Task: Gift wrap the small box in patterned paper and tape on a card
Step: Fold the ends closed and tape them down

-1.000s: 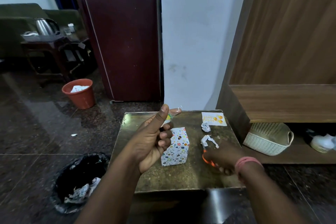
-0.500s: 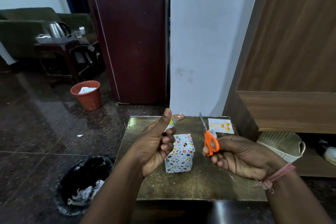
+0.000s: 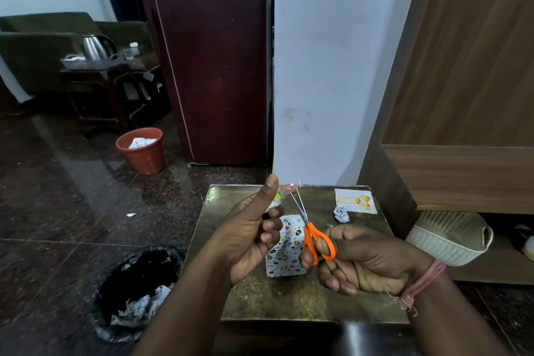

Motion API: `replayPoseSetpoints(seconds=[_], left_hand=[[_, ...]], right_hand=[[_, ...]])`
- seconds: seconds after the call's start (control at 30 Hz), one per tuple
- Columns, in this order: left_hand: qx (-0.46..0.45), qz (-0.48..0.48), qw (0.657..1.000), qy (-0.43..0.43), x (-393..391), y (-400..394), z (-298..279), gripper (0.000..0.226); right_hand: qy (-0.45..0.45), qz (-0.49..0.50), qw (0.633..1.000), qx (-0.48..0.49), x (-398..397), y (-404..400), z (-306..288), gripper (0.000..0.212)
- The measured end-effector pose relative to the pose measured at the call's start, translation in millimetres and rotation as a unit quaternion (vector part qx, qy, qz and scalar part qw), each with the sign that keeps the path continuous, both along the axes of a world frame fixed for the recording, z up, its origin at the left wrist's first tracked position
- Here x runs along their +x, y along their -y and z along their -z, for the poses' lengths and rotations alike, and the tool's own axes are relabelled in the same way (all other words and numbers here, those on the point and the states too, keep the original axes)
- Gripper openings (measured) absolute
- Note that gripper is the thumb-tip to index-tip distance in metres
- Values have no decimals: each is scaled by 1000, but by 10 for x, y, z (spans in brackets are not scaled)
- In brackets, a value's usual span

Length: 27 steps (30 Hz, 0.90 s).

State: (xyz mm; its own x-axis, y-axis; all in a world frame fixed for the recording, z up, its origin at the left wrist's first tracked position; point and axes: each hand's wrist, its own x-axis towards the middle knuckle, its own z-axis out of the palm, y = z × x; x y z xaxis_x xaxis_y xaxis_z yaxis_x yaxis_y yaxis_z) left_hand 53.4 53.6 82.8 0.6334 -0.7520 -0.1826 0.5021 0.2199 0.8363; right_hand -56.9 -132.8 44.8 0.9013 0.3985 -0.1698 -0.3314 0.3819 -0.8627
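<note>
orange-handled scissors (image 3: 313, 235) are in our right hand (image 3: 358, 263), fingers through the loops, blades parted a bit and aimed up at a strip of clear tape (image 3: 290, 188) we've got stretched off the left hand (image 3: 250, 235). left grip is curled round what looks like the tape roll, thumb straight up, tho the roll itself is mostly hidden so can't say for sure. wrapped box (image 3: 286, 248) stands upright on the bench (image 3: 303, 298) btw both hands, already covered in the patterned paper. birthday card (image 3: 356, 200) lies flat at the far right corner, well apart from the box, w/ a crumpled scrap (image 3: 341, 214) just beside it. imo the box is light and the paper's slick and creases easy, so hold it by the side faces, not the folded ends. the card's thin and bendy, so pick it up by an edge.
</note>
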Motion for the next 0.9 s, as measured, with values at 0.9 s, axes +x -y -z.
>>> replayPoseSetpoints(seconds=[0.9], left_hand=[[-15,24,999,44,116,-33,115,53]], right_hand=[[-23,176,975,-136,-128,267,-122,32]])
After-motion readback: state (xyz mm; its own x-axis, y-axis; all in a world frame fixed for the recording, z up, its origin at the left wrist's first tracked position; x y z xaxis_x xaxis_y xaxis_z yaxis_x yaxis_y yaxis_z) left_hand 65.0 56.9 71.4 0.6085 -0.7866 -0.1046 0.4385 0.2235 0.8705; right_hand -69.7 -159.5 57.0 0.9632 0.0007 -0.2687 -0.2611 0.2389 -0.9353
